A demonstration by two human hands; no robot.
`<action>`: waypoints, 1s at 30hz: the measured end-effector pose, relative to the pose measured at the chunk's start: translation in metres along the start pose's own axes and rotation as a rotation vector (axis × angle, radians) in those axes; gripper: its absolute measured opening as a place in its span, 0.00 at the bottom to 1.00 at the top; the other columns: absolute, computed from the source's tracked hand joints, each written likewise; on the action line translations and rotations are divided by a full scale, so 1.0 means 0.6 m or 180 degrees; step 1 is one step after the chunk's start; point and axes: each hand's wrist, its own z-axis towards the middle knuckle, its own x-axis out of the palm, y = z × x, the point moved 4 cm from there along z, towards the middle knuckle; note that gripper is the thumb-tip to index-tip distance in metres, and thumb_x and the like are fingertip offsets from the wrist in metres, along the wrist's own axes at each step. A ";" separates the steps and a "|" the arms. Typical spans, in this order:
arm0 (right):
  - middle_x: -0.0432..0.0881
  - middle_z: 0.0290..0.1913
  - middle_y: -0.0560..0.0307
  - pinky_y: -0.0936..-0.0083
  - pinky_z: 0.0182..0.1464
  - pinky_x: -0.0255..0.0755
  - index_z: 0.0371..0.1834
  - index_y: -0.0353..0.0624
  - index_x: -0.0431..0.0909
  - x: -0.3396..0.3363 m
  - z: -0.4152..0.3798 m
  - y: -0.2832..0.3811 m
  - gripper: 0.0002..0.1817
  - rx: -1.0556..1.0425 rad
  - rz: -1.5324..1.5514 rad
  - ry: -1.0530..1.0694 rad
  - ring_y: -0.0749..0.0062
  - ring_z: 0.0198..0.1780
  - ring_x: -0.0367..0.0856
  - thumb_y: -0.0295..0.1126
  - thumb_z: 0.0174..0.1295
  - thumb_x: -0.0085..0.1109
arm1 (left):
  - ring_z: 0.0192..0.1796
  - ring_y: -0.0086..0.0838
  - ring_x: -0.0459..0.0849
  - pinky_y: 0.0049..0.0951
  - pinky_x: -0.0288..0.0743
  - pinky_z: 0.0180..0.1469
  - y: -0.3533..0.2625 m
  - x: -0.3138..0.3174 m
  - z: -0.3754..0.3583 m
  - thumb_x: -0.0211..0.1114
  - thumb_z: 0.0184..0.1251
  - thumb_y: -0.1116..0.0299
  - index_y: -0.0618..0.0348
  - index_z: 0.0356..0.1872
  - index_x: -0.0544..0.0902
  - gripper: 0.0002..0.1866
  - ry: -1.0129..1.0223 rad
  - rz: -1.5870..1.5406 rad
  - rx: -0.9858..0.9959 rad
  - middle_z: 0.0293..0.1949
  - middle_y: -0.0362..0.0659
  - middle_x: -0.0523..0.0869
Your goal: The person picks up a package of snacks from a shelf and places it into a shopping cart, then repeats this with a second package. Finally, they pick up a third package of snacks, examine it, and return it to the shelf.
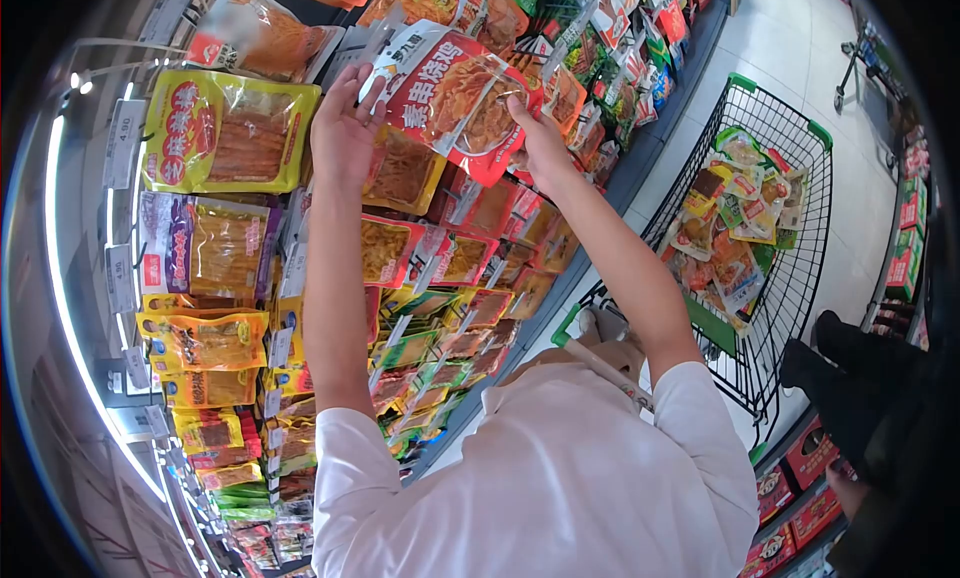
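My left hand (345, 128) and right hand (540, 143) both grasp a glossy red plastic snack packet (460, 98) raised against the hanging display rack (230, 248), beside the green-rimmed wire trolley (800, 138).

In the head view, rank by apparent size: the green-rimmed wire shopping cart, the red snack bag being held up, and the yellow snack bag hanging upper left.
1. Green-rimmed wire shopping cart, clearly largest.
2. Red snack bag and yellow snack bag look alike; the fisheye view and differing nearness leave their order unsure.
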 end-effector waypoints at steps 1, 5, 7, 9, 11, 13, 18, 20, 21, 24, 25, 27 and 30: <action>0.82 0.47 0.62 0.75 0.42 0.78 0.53 0.44 0.76 -0.006 0.001 0.000 0.25 0.0010 -0.0021 -0.0020 0.77 0.44 0.82 0.54 0.66 0.62 | 0.64 0.30 0.77 0.28 0.75 0.57 0.000 0.000 0.000 0.54 0.73 0.70 0.62 0.66 0.70 0.22 0.0000 0.0014 -0.0005 0.63 0.41 0.77; 0.81 0.47 0.59 0.77 0.35 0.77 0.52 0.42 0.76 -0.012 0.005 -0.004 0.27 -0.0053 -0.0094 -0.0181 0.76 0.42 0.82 0.55 0.65 0.62 | 0.63 0.30 0.77 0.28 0.74 0.57 -0.001 0.007 -0.002 0.54 0.73 0.69 0.61 0.67 0.69 0.23 -0.0028 0.0145 -0.0005 0.62 0.40 0.78; 0.81 0.48 0.58 0.77 0.36 0.77 0.52 0.41 0.75 -0.012 0.002 0.003 0.27 -0.0053 -0.0263 -0.0081 0.76 0.42 0.82 0.55 0.65 0.62 | 0.63 0.30 0.77 0.28 0.74 0.57 -0.002 0.013 -0.004 0.54 0.73 0.68 0.61 0.67 0.69 0.23 -0.0025 0.0191 0.0010 0.63 0.40 0.78; 0.81 0.48 0.58 0.77 0.36 0.77 0.53 0.41 0.75 -0.007 -0.001 0.006 0.28 -0.0113 -0.0312 -0.0054 0.76 0.42 0.82 0.55 0.65 0.62 | 0.63 0.30 0.77 0.28 0.73 0.58 -0.007 0.012 -0.004 0.54 0.73 0.67 0.61 0.67 0.69 0.23 -0.0024 0.0222 0.0025 0.63 0.40 0.78; 0.82 0.47 0.58 0.77 0.37 0.77 0.53 0.41 0.75 -0.007 -0.007 0.006 0.28 -0.0213 -0.0228 -0.0116 0.77 0.41 0.82 0.55 0.65 0.62 | 0.63 0.30 0.77 0.28 0.72 0.59 -0.006 0.011 -0.005 0.54 0.74 0.66 0.61 0.67 0.69 0.23 -0.0028 0.0247 0.0012 0.63 0.40 0.77; 0.82 0.47 0.59 0.75 0.39 0.77 0.54 0.41 0.75 -0.006 -0.012 0.008 0.28 -0.0183 -0.0244 -0.0138 0.77 0.42 0.82 0.55 0.65 0.61 | 0.63 0.30 0.77 0.28 0.71 0.59 -0.004 0.012 -0.006 0.54 0.73 0.67 0.61 0.68 0.68 0.23 -0.0012 0.0228 0.0022 0.63 0.40 0.77; 0.82 0.48 0.59 0.74 0.41 0.78 0.55 0.42 0.74 -0.007 -0.022 0.016 0.27 -0.0034 -0.0373 -0.0218 0.76 0.43 0.82 0.53 0.66 0.61 | 0.63 0.31 0.77 0.29 0.71 0.60 -0.001 0.014 -0.010 0.54 0.73 0.67 0.61 0.68 0.69 0.24 -0.0009 0.0235 0.0023 0.63 0.40 0.78; 0.82 0.48 0.59 0.75 0.40 0.78 0.55 0.42 0.74 0.002 -0.037 0.020 0.26 -0.0164 -0.0199 -0.0252 0.76 0.42 0.83 0.52 0.67 0.61 | 0.62 0.31 0.78 0.30 0.71 0.59 0.002 0.014 -0.019 0.54 0.73 0.67 0.64 0.69 0.66 0.25 -0.0039 0.0219 0.0044 0.63 0.43 0.77; 0.82 0.48 0.58 0.75 0.39 0.79 0.55 0.42 0.74 0.012 -0.037 0.034 0.25 -0.0278 -0.0113 -0.0250 0.76 0.42 0.83 0.52 0.67 0.61 | 0.61 0.31 0.79 0.30 0.71 0.59 -0.002 0.020 -0.014 0.53 0.73 0.67 0.65 0.70 0.65 0.26 -0.0024 0.0202 0.0096 0.63 0.44 0.77; 0.82 0.48 0.59 0.74 0.40 0.80 0.55 0.43 0.75 0.018 -0.042 0.049 0.24 -0.0297 -0.0330 -0.0346 0.76 0.45 0.83 0.51 0.68 0.60 | 0.60 0.31 0.80 0.31 0.72 0.59 -0.008 0.019 -0.012 0.53 0.74 0.68 0.65 0.69 0.66 0.25 -0.0084 0.0129 0.0090 0.63 0.45 0.78; 0.82 0.48 0.59 0.73 0.40 0.80 0.54 0.42 0.75 0.015 -0.038 0.047 0.24 -0.0346 -0.0361 -0.0302 0.76 0.45 0.83 0.51 0.68 0.60 | 0.60 0.31 0.80 0.31 0.72 0.59 -0.006 0.016 -0.014 0.53 0.74 0.68 0.66 0.69 0.66 0.25 -0.0092 0.0129 0.0080 0.63 0.45 0.78; 0.82 0.49 0.59 0.73 0.40 0.80 0.54 0.42 0.75 0.007 -0.033 0.043 0.24 -0.0420 -0.0422 -0.0229 0.76 0.46 0.82 0.50 0.67 0.61 | 0.62 0.32 0.79 0.31 0.71 0.59 0.002 0.012 -0.016 0.53 0.73 0.67 0.65 0.68 0.67 0.25 -0.0056 0.0118 0.0070 0.63 0.44 0.78; 0.82 0.48 0.58 0.71 0.41 0.79 0.52 0.41 0.75 0.017 -0.038 0.044 0.25 -0.0215 -0.0372 -0.0401 0.75 0.47 0.81 0.52 0.66 0.61 | 0.63 0.32 0.77 0.30 0.71 0.60 0.005 0.019 -0.019 0.55 0.73 0.65 0.63 0.68 0.68 0.25 -0.0016 0.0203 0.0060 0.64 0.43 0.77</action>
